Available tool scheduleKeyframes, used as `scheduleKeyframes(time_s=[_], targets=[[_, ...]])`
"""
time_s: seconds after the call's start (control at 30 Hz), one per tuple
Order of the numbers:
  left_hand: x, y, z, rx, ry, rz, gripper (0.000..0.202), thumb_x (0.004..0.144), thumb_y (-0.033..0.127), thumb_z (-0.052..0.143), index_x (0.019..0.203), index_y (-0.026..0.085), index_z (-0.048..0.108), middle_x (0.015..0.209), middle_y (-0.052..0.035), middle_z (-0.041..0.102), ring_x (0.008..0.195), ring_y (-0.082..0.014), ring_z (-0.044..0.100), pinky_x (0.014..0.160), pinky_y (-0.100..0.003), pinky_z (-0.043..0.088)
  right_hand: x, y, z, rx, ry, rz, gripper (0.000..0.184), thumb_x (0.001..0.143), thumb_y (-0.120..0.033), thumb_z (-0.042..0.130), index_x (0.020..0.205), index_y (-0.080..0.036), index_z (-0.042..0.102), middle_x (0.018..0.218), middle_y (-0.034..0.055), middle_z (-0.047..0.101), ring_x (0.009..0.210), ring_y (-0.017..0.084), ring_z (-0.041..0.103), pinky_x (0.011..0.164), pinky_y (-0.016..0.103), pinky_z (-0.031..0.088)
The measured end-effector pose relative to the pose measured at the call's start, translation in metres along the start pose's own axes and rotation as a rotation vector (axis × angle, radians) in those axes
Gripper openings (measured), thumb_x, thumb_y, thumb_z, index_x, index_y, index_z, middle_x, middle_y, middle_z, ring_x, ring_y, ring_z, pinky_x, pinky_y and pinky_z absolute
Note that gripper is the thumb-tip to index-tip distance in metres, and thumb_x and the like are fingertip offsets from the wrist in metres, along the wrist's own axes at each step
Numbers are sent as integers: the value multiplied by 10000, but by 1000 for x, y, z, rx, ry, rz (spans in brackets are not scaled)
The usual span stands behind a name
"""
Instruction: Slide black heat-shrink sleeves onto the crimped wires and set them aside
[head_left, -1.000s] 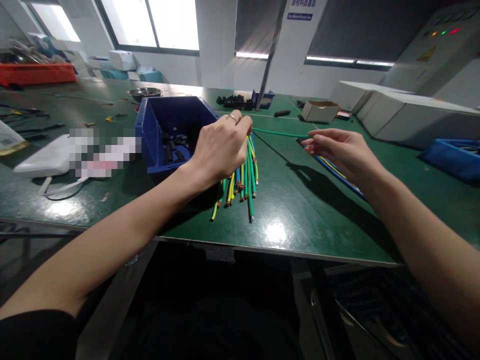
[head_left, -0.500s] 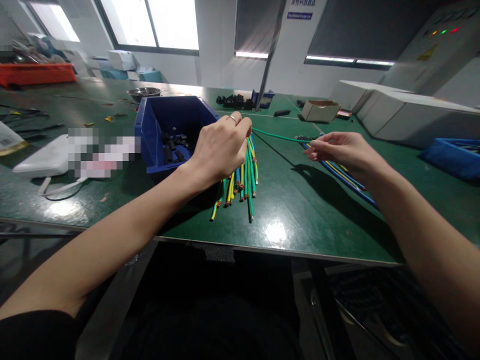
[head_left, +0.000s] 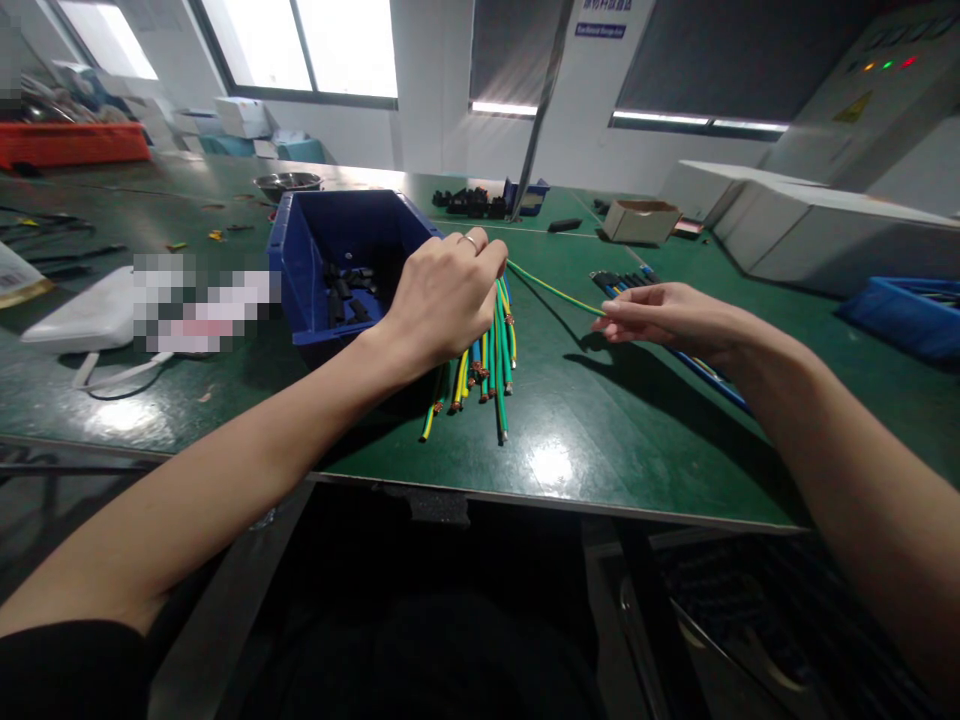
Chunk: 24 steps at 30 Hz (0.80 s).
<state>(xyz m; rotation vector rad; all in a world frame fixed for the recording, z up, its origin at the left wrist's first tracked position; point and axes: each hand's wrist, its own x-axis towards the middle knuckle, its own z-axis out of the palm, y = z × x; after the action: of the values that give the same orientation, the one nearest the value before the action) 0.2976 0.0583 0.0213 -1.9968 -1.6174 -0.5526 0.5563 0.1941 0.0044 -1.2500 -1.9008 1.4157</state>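
Observation:
My left hand (head_left: 454, 290), with a ring on one finger, is closed around a bundle of wires (head_left: 487, 360) in green, yellow and blue. Their cut ends, some showing bare copper, hang down toward the table's front edge. One green-yellow wire (head_left: 556, 290) runs from the left hand to my right hand (head_left: 649, 315), which pinches it between thumb and fingers. Behind the right hand and wrist lies another group of wires (head_left: 709, 372), mostly blue and yellow, with black ends. Just left of the bundle stands a blue bin (head_left: 300, 270) with small black parts (head_left: 349, 290) inside.
The green table (head_left: 585, 430) carries a white device (head_left: 82, 310) at left and a metal bowl (head_left: 289, 184) behind the bin. Farther back are black parts (head_left: 469, 203), a small cardboard box (head_left: 640, 222) and a slanting pole (head_left: 541, 110). A blue tray (head_left: 907, 320) sits at right.
My right hand has moved slightly down and left, and the wire between the hands now slopes downward more. The left hand stays nearly in place around the bundle.

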Motion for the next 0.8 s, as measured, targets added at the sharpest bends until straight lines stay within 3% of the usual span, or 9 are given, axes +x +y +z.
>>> scheduleKeyframes(time_s=[0.2, 0.37, 0.5, 0.63, 0.8], targets=[[0, 0, 0, 13, -9, 15, 258, 933, 134, 401, 1036, 108, 636, 980, -124, 644, 912, -244, 599, 779, -382, 434, 3, 1, 5, 108, 4, 78, 138, 764, -246, 802, 727, -200, 677, 760, 39, 695, 583, 91, 615, 572, 196, 587], [0, 0, 1, 25, -22, 31, 269, 936, 119, 385, 1043, 103, 631, 1012, -137, 648, 920, -251, 599, 779, -382, 424, 1, -2, 1, 227, -45, 64, 208, 776, -199, 762, 980, -199, 720, 770, 43, 698, 634, 137, 653, 620, 278, 624], [0, 0, 3, 22, -17, 64, 273, 936, 113, 388, 1067, 103, 628, 1019, -139, 648, 921, -253, 596, 783, -383, 419, -4, -4, 2, 287, -143, 91, 227, 778, -164, 754, 1003, -163, 725, 853, 57, 722, 685, 112, 665, 696, 230, 617], [-1, -1, 4, 40, -21, 99, 256, 930, 123, 411, 1055, 105, 633, 991, -132, 647, 906, -253, 594, 772, -380, 415, -3, -1, 7, 317, -224, 72, 296, 684, -108, 807, 963, -154, 721, 980, 53, 725, 794, 97, 676, 767, 174, 583], [-1, -1, 3, 56, -26, 121, 235, 932, 135, 423, 1031, 111, 634, 962, -125, 646, 881, -250, 596, 754, -375, 407, -2, 0, 10, 204, -85, -50, 321, 626, -135, 836, 860, -201, 626, 934, 32, 724, 842, 132, 685, 806, 242, 570]])
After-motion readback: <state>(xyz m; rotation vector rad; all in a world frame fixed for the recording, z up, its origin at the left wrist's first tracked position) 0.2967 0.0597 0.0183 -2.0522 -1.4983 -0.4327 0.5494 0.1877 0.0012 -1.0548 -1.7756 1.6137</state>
